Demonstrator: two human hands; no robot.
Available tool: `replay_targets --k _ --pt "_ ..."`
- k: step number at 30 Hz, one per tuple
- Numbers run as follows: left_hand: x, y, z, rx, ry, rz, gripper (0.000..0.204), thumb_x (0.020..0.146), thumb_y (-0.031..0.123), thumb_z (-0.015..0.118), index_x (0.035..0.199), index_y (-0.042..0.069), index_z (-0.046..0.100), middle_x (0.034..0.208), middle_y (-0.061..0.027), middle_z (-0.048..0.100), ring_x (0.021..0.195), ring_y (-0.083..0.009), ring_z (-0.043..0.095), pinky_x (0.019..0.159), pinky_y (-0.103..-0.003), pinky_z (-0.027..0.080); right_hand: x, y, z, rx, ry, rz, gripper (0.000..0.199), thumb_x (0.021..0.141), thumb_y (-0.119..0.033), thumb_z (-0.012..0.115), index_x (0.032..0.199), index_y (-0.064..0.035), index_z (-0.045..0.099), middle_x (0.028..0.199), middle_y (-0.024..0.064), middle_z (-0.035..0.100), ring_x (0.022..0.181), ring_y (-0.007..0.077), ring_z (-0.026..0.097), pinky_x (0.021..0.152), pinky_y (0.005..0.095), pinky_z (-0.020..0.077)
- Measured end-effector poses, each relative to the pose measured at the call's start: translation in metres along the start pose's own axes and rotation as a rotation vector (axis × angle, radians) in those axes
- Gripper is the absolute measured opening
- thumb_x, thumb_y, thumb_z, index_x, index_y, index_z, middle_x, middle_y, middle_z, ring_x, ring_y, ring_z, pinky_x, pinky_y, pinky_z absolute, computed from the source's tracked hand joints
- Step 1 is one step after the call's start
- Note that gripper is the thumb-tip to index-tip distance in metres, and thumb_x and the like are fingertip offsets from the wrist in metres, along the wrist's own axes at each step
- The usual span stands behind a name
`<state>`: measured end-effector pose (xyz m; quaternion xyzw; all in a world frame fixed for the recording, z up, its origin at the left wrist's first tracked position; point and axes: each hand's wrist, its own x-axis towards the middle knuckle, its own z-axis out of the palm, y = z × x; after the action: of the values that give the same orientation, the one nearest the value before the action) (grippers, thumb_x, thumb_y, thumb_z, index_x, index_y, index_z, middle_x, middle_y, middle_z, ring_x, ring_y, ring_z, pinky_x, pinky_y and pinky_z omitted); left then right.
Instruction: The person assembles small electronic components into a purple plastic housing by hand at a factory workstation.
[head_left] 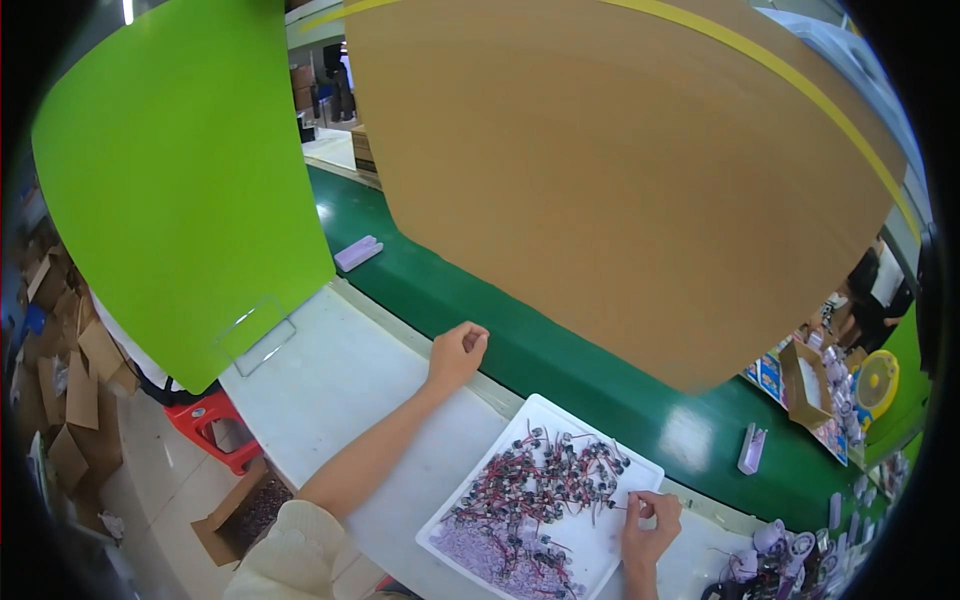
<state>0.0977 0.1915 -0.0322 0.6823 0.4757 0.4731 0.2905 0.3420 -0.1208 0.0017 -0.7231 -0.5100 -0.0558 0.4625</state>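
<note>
The right hand (650,520) pinched what appeared to be a single wired component at the right edge of the white tray (440,520), which lay on the surface (340,380) holding a tangled heap of red-and-black wired parts (545,480). The left hand (458,352) rested closed and empty near the green conveyor belt (560,370), well apart from the tray. Good practice was to draw one lead clear of the tangle slowly, the free hand steadying the tray

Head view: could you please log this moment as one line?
left hand: closed, on table | right hand: pinching wired part over white tray
</note>
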Motion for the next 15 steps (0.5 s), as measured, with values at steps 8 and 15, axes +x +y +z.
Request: replay_targets --k 8,15 --pt "0.127 -0.086 -0.102 1.377 0.442 0.205 0.038 0.078 0.016 0.063 0.112 0.0 0.059 0.125 -0.0152 0.054 0.122 -0.0318 0.047 0.098 -0.047 0.037 0.002 -0.004 -0.003 0.049 -0.001 0.041 0.01 0.078 0.004 0.069 0.086 -0.0025 0.066 0.074 0.0057 0.064 0.069 0.0199 0.054 0.072 0.0333 0.0405" --pt "0.146 -0.128 -0.138 1.463 0.24 0.011 0.037 0.082 0.002 0.056 0.119 -0.001 0.06 0.13 -0.0195 0.047 0.134 -0.0359 0.036 0.107 -0.047 0.032 0.0 0.0 -0.002 0.055 -0.01 0.098 0.009 0.08 0.005 0.068 0.087 -0.0009 0.066 0.077 0.0085 0.066 0.07 0.0204 0.054 0.07 0.0321 0.0421"
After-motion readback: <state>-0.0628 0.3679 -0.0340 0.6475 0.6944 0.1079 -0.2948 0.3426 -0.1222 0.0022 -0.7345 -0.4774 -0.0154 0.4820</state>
